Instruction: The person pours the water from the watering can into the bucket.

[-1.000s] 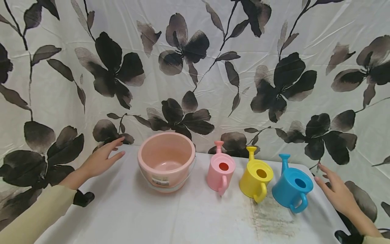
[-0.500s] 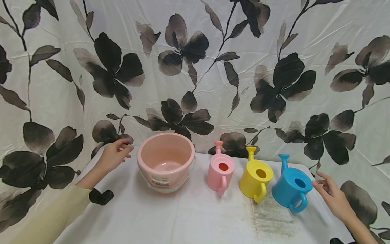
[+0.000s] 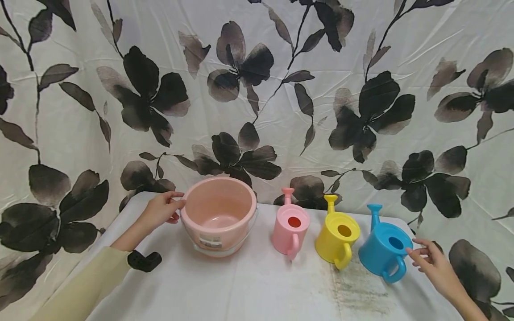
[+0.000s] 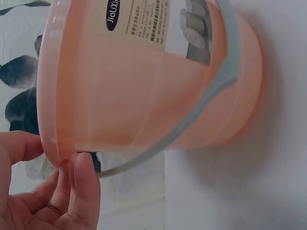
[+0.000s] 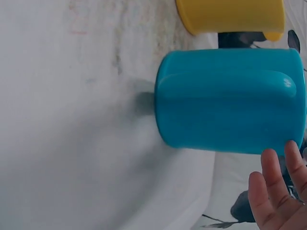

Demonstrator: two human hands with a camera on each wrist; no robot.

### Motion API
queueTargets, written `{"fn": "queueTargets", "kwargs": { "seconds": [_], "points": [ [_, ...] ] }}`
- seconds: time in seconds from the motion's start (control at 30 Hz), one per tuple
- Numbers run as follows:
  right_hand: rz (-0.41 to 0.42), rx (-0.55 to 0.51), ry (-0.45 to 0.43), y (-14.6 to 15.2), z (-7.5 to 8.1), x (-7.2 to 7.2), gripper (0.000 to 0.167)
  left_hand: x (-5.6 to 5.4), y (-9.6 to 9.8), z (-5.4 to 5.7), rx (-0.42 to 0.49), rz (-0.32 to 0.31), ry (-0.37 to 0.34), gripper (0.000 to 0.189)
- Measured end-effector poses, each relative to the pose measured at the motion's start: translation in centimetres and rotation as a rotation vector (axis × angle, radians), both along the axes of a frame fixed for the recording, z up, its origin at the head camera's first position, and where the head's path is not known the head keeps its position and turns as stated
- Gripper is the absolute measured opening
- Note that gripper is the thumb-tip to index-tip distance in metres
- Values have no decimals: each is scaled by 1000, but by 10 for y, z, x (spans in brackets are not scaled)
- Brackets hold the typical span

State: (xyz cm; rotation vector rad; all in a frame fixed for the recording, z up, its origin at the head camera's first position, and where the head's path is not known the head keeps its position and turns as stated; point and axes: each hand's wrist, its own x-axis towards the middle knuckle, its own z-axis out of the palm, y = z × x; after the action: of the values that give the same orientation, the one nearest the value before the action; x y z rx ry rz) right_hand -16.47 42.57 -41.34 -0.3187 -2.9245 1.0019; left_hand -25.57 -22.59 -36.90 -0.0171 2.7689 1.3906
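Observation:
A light pink bucket [image 3: 237,232] with a pale grey bail handle stands left of centre in the head view. My left hand [image 3: 158,211] pinches its left rim; in the left wrist view the fingers [image 4: 82,179] lie under the rim lip, with another digit on its other side. At the right, a blue watering can [image 3: 375,254] stands upright, spout to the back. My right hand [image 3: 437,269] is beside it with loosely bent fingers, and in the right wrist view the fingertips [image 5: 269,158] are right at the can's top edge, not wrapped round it.
A yellow watering can [image 3: 332,243] and a pink watering can [image 3: 282,232] stand between the bucket and the blue can. All are on a white tabletop [image 3: 261,290] with a stained patch. A floral cloth [image 3: 297,142] hangs close behind the table's back edge.
My left hand has moved right, from apart from the bucket to its rim, and its fingers have closed there. My right hand has come left to the blue watering can. The containers have stayed put.

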Motion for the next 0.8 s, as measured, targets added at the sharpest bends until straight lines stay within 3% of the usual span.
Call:
{"fn": "queueTargets", "kwargs": {
  "seconds": [0.13,0.3,0.53,0.7,0.8],
  "points": [
    [-32,-79,5,10,-18,-7,79,-1,2,-1,84,8,-50,54],
    [-147,-168,-26,18,-42,-12,85,-3,4,-2,126,17,-85,56],
    [-175,-240,-180,-6,-23,-2,72,-1,5,0,126,27,-92,56],
    [-199,-249,-173,-14,-18,1,66,-1,6,-1,133,32,-96,56],
    [-208,-254,-160,-7,-27,-4,69,-2,5,-1,134,28,-91,56]
  ]
}}
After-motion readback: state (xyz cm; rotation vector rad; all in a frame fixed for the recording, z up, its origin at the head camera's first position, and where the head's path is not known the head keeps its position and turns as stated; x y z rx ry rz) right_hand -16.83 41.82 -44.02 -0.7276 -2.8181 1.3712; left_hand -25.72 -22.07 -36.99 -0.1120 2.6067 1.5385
